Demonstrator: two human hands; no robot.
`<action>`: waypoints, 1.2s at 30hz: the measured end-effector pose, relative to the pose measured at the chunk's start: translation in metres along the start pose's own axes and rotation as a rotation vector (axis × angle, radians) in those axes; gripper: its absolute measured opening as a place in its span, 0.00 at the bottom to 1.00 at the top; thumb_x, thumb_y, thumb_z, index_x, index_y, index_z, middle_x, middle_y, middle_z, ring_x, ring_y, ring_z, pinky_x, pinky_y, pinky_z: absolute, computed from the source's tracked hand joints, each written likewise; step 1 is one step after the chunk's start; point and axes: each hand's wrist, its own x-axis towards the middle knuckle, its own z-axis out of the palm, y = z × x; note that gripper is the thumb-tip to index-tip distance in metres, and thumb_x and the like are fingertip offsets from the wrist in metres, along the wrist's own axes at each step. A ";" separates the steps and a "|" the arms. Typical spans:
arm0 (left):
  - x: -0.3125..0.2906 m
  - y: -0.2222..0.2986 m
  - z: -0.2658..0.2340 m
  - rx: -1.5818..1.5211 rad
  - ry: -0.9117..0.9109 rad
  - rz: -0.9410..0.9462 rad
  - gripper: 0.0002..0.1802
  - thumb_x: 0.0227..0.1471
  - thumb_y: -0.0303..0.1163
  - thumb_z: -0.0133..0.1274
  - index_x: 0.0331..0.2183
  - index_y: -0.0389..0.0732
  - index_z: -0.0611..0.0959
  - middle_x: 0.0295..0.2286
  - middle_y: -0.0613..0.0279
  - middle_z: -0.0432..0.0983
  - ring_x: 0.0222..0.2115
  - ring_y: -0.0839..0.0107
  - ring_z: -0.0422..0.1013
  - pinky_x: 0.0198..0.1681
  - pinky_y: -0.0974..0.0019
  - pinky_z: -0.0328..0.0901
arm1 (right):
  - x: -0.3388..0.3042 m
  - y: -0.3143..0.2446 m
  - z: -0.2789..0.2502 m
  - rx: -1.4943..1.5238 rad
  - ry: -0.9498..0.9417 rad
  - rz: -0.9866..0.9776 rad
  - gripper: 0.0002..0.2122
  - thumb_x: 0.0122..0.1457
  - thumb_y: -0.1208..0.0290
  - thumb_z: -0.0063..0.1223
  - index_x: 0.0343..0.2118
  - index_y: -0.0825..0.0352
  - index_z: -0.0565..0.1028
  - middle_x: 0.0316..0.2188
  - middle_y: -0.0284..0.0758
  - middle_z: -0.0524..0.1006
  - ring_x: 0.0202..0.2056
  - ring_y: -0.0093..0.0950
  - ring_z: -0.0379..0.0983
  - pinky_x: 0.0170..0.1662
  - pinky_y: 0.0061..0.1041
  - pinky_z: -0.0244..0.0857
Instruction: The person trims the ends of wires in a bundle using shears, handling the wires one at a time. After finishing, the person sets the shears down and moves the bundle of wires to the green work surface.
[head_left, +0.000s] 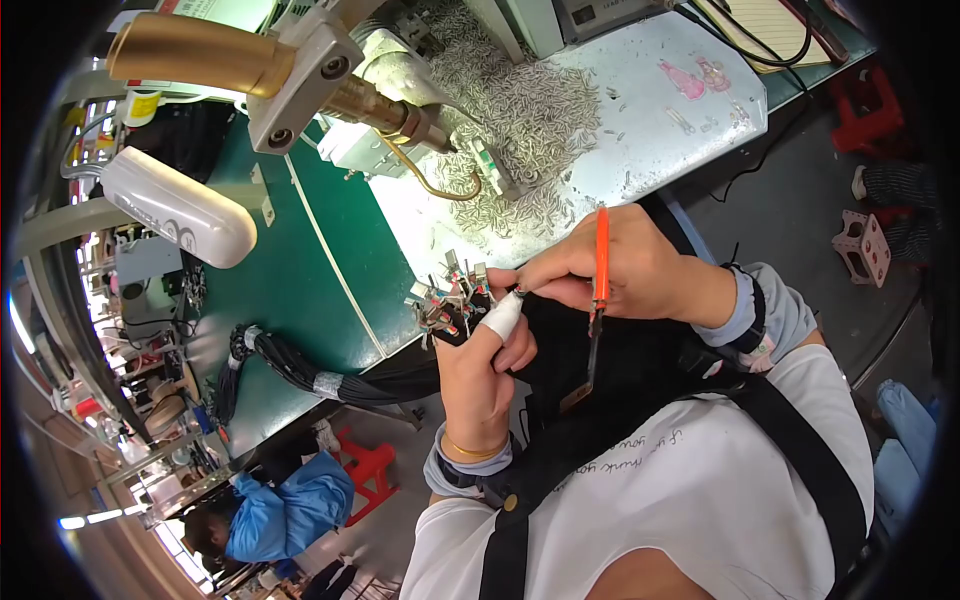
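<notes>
Beside the near edge of a green tabletop (345, 240), a cluster of small connectors (452, 300) bristles from a person's left hand (475, 375), held up in front of the body. The connectors look boxy and silvery, with touches of red and white and thin leads poking out at mixed angles; finer detail is too small to tell. The left hand, its thumb wrapped in a white covering (503, 316), is closed around them. The two hands meet at the fingertips, where the right hand (640, 262) pinches at a tiny dark-tipped piece (519, 291) by the wrapped thumb. An orange-handled tool (602, 255) is tucked in the right hand, its dark end pointing toward the person. Beyond, loose silvery pins (540, 110) lie heaped on a pale board (650, 165) beneath a machine with a brass-coloured cylinder (200, 58).
</notes>
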 end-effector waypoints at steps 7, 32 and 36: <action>-0.002 -0.004 0.001 -0.102 -0.014 -0.062 0.09 0.48 0.21 0.42 0.34 0.34 0.71 0.12 0.70 0.56 0.09 0.83 0.48 0.12 0.76 0.45 | -0.001 -0.012 0.010 -0.232 0.146 -0.045 0.11 0.37 0.77 0.55 0.28 0.64 0.72 0.14 0.22 0.69 0.15 0.20 0.66 0.20 0.17 0.60; -0.015 -0.010 0.001 0.003 0.105 0.254 0.07 0.44 0.18 0.48 0.31 0.30 0.72 0.16 0.66 0.64 0.13 0.81 0.56 0.16 0.76 0.50 | -0.011 -0.027 0.008 0.108 0.106 0.344 0.12 0.39 0.71 0.61 0.25 0.68 0.70 0.18 0.35 0.72 0.16 0.28 0.69 0.18 0.21 0.61; -0.013 -0.014 0.001 -0.026 0.083 0.308 0.08 0.45 0.18 0.48 0.32 0.30 0.72 0.15 0.66 0.64 0.13 0.81 0.56 0.15 0.77 0.50 | -0.013 -0.029 0.006 -0.032 -0.222 0.644 0.15 0.37 0.61 0.62 0.19 0.67 0.69 0.12 0.34 0.70 0.13 0.30 0.68 0.17 0.23 0.59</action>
